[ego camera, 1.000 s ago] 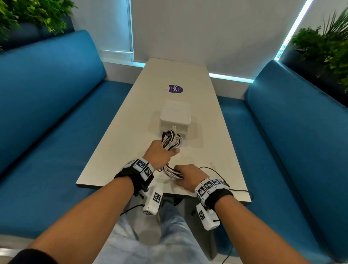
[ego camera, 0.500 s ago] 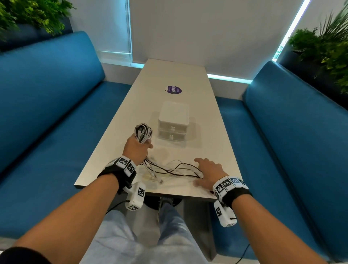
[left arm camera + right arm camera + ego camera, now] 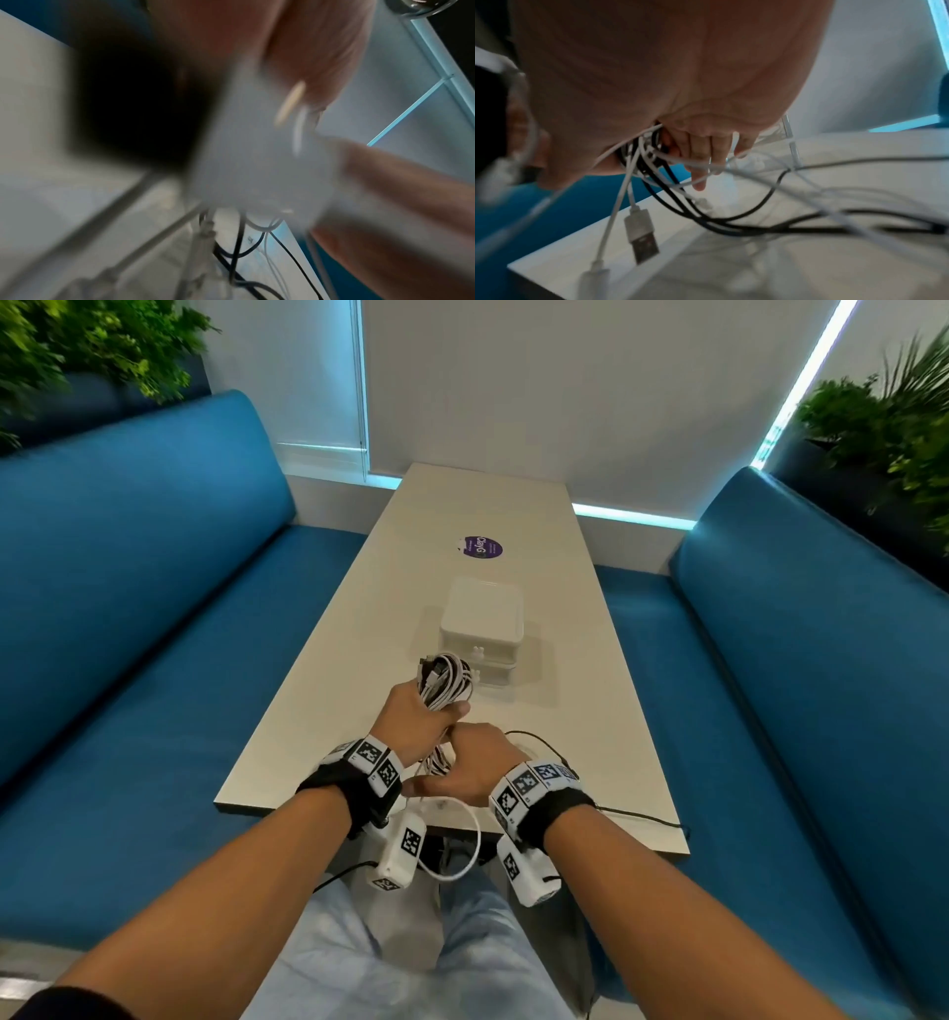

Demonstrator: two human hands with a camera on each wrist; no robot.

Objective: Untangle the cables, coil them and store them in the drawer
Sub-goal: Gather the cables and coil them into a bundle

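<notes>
My left hand (image 3: 418,726) grips a coiled bundle of white and black cables (image 3: 445,683) upright above the table, just in front of the white two-drawer box (image 3: 481,613). Right below it, my right hand (image 3: 480,765) holds the loose strands that hang from the bundle. In the right wrist view its fingers (image 3: 706,150) curl round those strands, and a USB plug (image 3: 641,237) dangles beneath. Black cable tails (image 3: 731,225) trail over the table to the right. A white loop (image 3: 464,850) hangs past the near edge. Both drawers look closed. The left wrist view is blurred.
The long pale table (image 3: 328,690) carries a purple sticker (image 3: 481,547) beyond the box. Blue benches (image 3: 128,608) (image 3: 801,690) run along both sides, with plants behind them. My knees are under the near edge.
My left hand carried the bundle rightward, in front of the drawer box. My right hand left the table, where it lay flat on the strands, and now holds them under the left hand.
</notes>
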